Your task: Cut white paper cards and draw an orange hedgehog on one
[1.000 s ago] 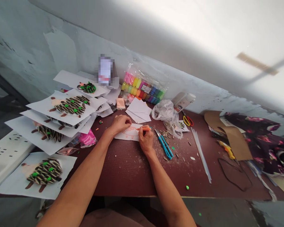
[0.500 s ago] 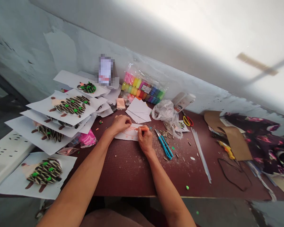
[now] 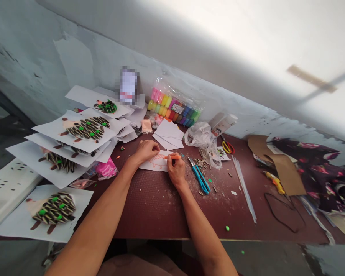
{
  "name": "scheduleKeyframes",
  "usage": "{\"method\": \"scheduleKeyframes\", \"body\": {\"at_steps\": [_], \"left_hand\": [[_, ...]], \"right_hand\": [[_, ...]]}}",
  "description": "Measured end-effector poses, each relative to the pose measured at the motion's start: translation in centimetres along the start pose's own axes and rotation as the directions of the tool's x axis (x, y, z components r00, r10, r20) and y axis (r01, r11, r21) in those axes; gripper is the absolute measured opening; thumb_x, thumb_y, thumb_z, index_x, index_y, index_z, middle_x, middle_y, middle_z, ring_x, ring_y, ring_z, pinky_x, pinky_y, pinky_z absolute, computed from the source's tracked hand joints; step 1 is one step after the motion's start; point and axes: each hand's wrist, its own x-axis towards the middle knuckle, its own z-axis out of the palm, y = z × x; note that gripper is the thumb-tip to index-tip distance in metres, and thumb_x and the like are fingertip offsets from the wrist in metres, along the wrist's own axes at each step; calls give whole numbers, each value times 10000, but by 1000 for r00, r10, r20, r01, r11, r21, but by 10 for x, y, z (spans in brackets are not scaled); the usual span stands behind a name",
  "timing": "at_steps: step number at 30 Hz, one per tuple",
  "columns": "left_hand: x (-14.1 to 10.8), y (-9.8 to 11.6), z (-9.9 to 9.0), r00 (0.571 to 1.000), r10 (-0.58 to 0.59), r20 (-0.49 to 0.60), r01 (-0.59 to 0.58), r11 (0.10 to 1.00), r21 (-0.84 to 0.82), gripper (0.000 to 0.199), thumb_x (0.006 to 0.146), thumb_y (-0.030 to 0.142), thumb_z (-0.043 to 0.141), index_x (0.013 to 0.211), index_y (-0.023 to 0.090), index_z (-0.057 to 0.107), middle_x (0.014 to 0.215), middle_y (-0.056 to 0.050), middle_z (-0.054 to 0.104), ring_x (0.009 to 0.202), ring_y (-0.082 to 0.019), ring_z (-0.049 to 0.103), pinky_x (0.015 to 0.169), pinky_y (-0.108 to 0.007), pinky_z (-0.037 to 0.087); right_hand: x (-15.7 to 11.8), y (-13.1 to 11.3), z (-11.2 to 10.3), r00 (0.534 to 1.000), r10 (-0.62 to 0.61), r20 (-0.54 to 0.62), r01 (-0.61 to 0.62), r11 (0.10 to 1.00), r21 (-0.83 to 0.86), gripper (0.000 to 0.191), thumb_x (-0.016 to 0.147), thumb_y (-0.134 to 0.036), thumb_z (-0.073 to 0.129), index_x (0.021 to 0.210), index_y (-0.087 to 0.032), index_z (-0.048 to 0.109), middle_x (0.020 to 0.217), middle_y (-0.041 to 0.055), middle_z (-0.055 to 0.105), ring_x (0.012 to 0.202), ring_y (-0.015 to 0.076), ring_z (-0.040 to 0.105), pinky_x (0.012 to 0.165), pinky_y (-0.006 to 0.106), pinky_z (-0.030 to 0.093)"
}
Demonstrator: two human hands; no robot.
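Observation:
A small white paper with an orange line drawing lies on the dark red table. My right hand is closed round an orange marker, its tip at the drawing's upper right. My left hand rests on the paper's upper left edge, fingers bent and together; whether anything is under them is hidden. Behind the paper is a small pile of white sheets. Teal-handled scissors lie right of my right hand, beside scattered seeds.
Stacked hedgehog pictures fill the left side. A pack of coloured clay leans on the wall. Rightward are a plastic bag, red and yellow scissors, clear sticks, a yellow glue gun and dark flowered cloth.

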Motion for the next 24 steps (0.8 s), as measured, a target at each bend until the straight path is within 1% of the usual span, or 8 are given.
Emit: {"method": "scheduleKeyframes", "body": {"at_steps": [3, 12, 18, 20, 24], "left_hand": [[0, 1, -1, 1000, 9, -4, -9, 1000, 10, 197, 752, 218, 603, 823, 223, 787, 886, -36, 793, 878, -226, 692, 816, -318, 456], [1, 0, -1, 1000, 7, 3, -7, 1000, 30, 209, 760, 229, 602, 845, 234, 793, 908, -35, 795, 907, -233, 695, 836, -324, 460], [0, 1, -2, 1000, 2, 12, -2, 1000, 21, 212, 755, 231, 599, 842, 234, 792, 905, -33, 794, 897, -227, 692, 843, -324, 462], [0, 1, -2, 1000, 3, 4, -3, 1000, 19, 214, 755, 228, 595, 839, 233, 791, 900, -34, 793, 893, -227, 691, 846, -328, 463], [-1, 0, 0, 1000, 7, -9, -7, 1000, 13, 206, 752, 226, 595, 829, 228, 787, 901, -36, 793, 893, -233, 692, 846, -338, 463]], "right_hand": [[0, 0, 0, 1000, -4, 5, 4, 1000, -5, 244, 967, -348, 444, 813, -218, 582, 770, 52, 686, 679, 185, 639, 669, 287, 459], [0, 2, 1, 999, 41, -10, -41, 999, -27, 234, 965, -350, 444, 811, -220, 562, 719, 39, 662, 627, 182, 618, 626, 277, 436], [0, 0, 0, 1000, 23, 14, -23, 1000, -12, 228, 960, -340, 453, 809, -220, 574, 752, 45, 681, 659, 178, 630, 645, 275, 454], [0, -1, -1, 1000, 21, -2, -21, 1000, 7, 231, 960, -338, 448, 803, -220, 569, 755, 47, 680, 653, 175, 627, 647, 276, 457], [0, -1, -2, 994, 60, -89, -59, 998, 8, 231, 958, -346, 437, 786, -229, 536, 732, 39, 667, 633, 171, 608, 643, 279, 457]]}}
